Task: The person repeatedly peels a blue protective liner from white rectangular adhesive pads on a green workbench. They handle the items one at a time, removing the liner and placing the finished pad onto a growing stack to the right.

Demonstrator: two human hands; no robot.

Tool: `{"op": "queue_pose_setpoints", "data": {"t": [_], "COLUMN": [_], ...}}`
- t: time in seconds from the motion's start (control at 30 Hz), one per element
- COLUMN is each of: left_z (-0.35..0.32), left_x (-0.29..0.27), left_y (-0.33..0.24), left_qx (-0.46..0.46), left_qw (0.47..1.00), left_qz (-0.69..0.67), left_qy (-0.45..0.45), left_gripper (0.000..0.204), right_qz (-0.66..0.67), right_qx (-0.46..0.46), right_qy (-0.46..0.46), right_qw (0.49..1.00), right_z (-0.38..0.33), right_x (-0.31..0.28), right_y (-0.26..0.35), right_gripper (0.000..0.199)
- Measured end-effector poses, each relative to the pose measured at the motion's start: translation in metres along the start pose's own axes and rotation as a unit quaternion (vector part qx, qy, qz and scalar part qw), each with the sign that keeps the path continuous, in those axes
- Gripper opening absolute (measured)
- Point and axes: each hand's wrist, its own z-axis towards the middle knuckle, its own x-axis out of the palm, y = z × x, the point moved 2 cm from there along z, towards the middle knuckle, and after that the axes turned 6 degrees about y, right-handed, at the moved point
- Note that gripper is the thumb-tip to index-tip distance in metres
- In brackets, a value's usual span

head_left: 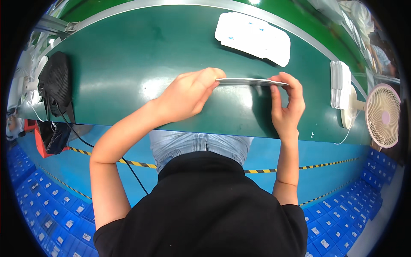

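I saw both hands pinching a flat white card [250, 81] edge-on over the green tabletop [128, 64]: left hand [188, 96] closed on its left end, right hand [287, 105] on the right. Beyond them lay a white sheet [252, 38].

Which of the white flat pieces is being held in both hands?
The thin piece seen edge-on, gripped between left hand and right hand. The flat one lies farther off; the stack sits at right.

Both forearms are extended forward. The left hand [188, 96] and right hand [287, 105] are raised level, fingers pinched closed, fingertips facing inward.
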Motion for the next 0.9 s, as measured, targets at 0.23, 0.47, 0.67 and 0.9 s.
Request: {"op": "queue_pose_setpoints", "data": {"t": [0.23, 0.47, 0.67, 0.9], "left_z": [0.012, 0.01, 0.008, 0.034], "left_x": [-0.011, -0.011, -0.01, -0.022], "left_y": [-0.004, -0.005, 0.0, 0.022], "left_qx": [-0.159, -0.234, -0.261, -0.066], "left_qw": [0.969, 0.933, 0.926, 0.986], "left_qz": [-0.16, -0.227, -0.235, -0.044], "left_qy": [0.097, 0.151, 0.14, 0.144], "left_gripper": [0.012, 0.011, 0.014, 0.006], "right_qz": [-0.039, 0.069, 0.069, 0.041], "right_qx": [-0.015, 0.045, 0.053, 0.026], "right_qy": [0.054, 0.295, 0.331, 0.326], "right_qw": [0.998, 0.952, 0.94, 0.944], "right_z": [0.028, 0.064, 0.073, 0.071], "right_x": [-0.025, -0.007, 0.01, 0.023], "right_y": [0.026, 0.031, 0.025, 0.021], "right_gripper": [0.036, 0.015, 0.01, 0.008]}}
